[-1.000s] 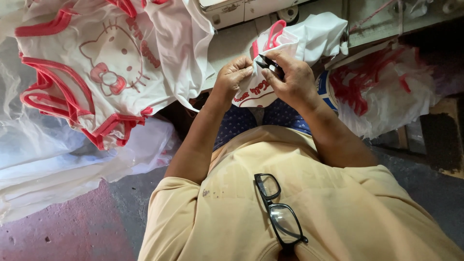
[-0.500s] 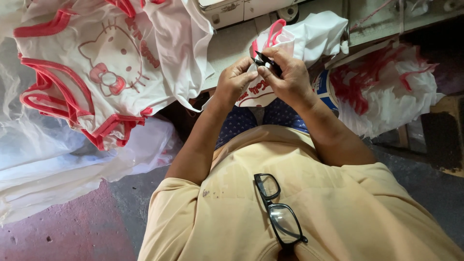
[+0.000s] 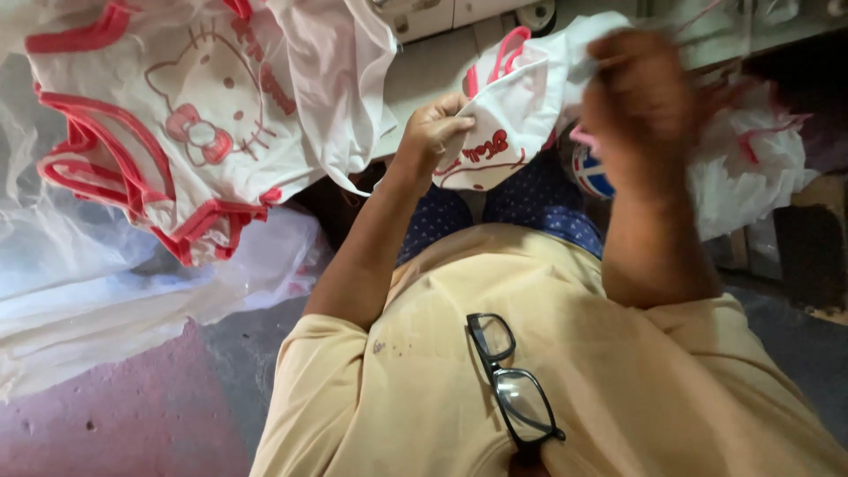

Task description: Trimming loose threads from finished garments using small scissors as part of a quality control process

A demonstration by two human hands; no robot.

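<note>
Left hand (image 3: 437, 124) has its fingers pinched on the edge of a small white garment with pink trim (image 3: 512, 115), held up over the lap. Right hand (image 3: 640, 106) is raised against the same garment but it's blurred, so can't tell its finger position. Black glasses (image 3: 512, 389) hang on the yellow shirt (image 3: 636, 380).

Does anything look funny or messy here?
A pair of black glasses hangs from the collar of the yellow shirt instead of being worn. The right hand is blurred. The left hand pinches a white garment with red trim. Nothing looks torn or spilled.
</note>
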